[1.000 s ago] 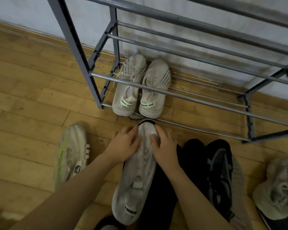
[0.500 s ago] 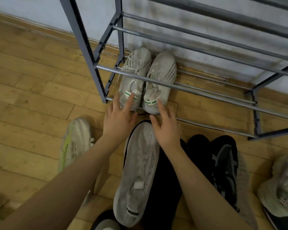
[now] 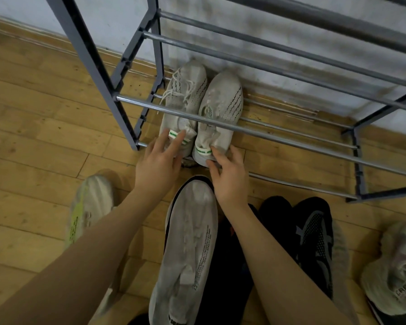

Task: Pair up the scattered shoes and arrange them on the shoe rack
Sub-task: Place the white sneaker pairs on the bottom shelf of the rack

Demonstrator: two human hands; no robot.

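both hands have moved onto the paired sneakers at the shoe rack

head view: a second ago both hands cupped the grey slip-on sneaker point(image 3: 185, 249) in front of the shoe rack point(image 3: 127, 99); now the left hand point(image 3: 158, 160) lies with straight fingers on the left green-tabbed sneaker point(image 3: 183, 106) under its lowest rail, while the right hand point(image 3: 230, 174) pinches the right one's point(image 3: 220, 113) heel. likely straightening that pair; the black sneaker point(image 3: 314, 240) and others lie unsorted before the rack.
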